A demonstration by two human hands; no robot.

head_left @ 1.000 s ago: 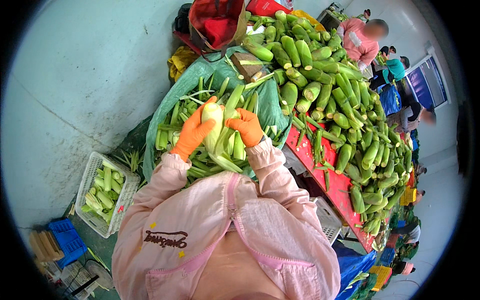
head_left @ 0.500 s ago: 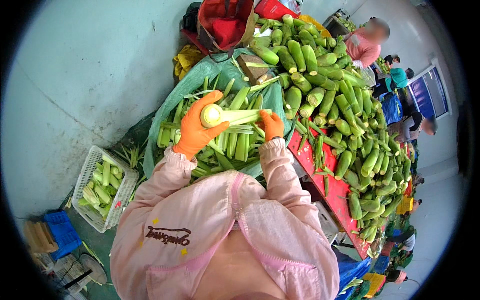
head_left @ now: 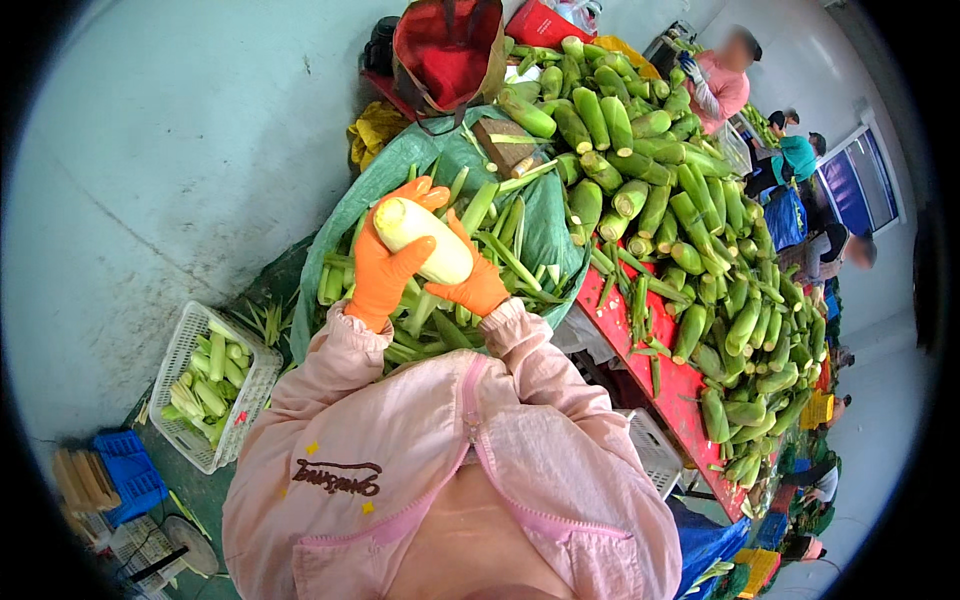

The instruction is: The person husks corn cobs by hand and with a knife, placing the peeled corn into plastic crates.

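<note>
A pale ear of corn (head_left: 425,240), stripped to its smooth inner husk, lies across both my orange-gloved hands. Its yellowish cut end points up and left. My left hand (head_left: 385,270) is wrapped around the end with the cut, thumb on the near side. My right hand (head_left: 475,285) closes on the lower end, its thumb up along the ear's far side; part of its grip is hidden. Under them, loose green husks (head_left: 430,325) fill a hollow lined with a green sheet (head_left: 335,220).
Unpeeled green corn (head_left: 690,240) is piled on a red table (head_left: 640,350) to the right. A brown block (head_left: 508,150) and a red-lined bag (head_left: 450,60) sit beyond. At left stands a white crate (head_left: 205,460) of pale ears. A co-worker (head_left: 718,85) is across the pile.
My right hand has come left from the trailing husk leaves onto the ear. The long leaves are off it, and the ear has turned to a slant. The co-worker's arm has lifted.
</note>
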